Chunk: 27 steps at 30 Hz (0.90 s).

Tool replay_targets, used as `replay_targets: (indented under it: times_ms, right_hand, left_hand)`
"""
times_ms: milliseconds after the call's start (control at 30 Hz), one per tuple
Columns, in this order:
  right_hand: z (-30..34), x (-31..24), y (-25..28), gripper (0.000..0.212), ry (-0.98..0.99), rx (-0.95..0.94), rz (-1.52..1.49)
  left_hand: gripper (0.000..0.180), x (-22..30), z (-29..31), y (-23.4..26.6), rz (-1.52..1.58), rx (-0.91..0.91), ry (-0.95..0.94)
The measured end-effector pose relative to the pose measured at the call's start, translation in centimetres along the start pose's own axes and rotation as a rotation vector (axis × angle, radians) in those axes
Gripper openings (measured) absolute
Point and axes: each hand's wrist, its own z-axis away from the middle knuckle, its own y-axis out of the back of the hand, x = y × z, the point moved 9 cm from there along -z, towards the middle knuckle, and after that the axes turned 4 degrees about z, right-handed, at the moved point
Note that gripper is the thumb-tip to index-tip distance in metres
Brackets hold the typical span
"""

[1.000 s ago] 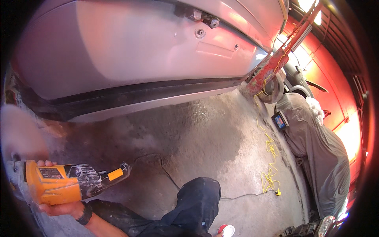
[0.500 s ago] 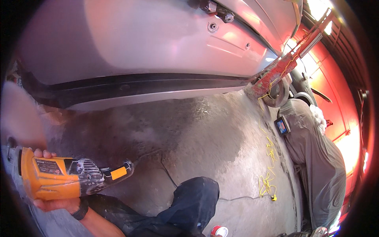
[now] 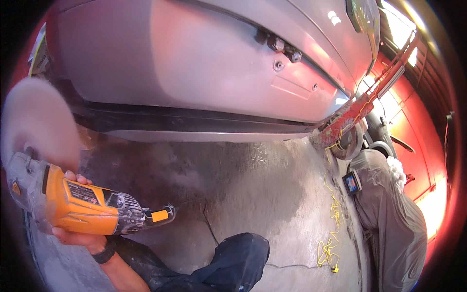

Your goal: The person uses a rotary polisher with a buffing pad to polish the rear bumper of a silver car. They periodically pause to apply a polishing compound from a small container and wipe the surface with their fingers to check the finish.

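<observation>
My left hand [image 3: 83, 237] is wrapped round the yellow-orange body of an angle polisher [image 3: 90, 207], from below, with fingertips showing over its far side and the thumb along its near side. A dark band circles the wrist. At the tool's left end sits a round, pale pad [image 3: 41, 121], smeared and tilted up, in front of the lower left part of a silver-grey car panel [image 3: 209, 63]. Whether the pad touches the panel I cannot tell. The tool's dark rear handle [image 3: 165, 214], with an orange tag, points right. My right hand is out of the picture.
A dark cord [image 3: 208, 221] runs over the grey floor [image 3: 287, 194] behind my bent knee [image 3: 243, 253]. Tangled yellow cord [image 3: 333, 228] lies to the right. Beyond are a sheet-covered object [image 3: 389, 209], a small screen [image 3: 351, 182] and a red metal beam [image 3: 345, 119].
The view has shifted, so the car panel sits lower and further right. My left hand has raised the polisher toward the panel, and more of the pad shows. A small can has left the picture.
</observation>
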Motion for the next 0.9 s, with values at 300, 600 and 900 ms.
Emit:
replay_targets:
  times_ms: [300,600,900]
  right_hand:
    - [11.5,-38.8,6.1,0.046,0.765,-0.319,-0.537]
    - [40.9,-74.6,-3.0,0.066,1.351,-1.07,-0.929]
    - [42.7,-78.9,-3.0,0.081,1.458,-0.892,-0.807]
  left_hand:
    - [0.107,-0.9,-0.3,-1.2,0.086,-0.214,0.011]
    - [0.105,-0.9,-0.1,-0.4,0.073,-0.106,-0.018]
    - [0.102,-1.3,0.4,0.5,0.038,-0.081,-0.043]
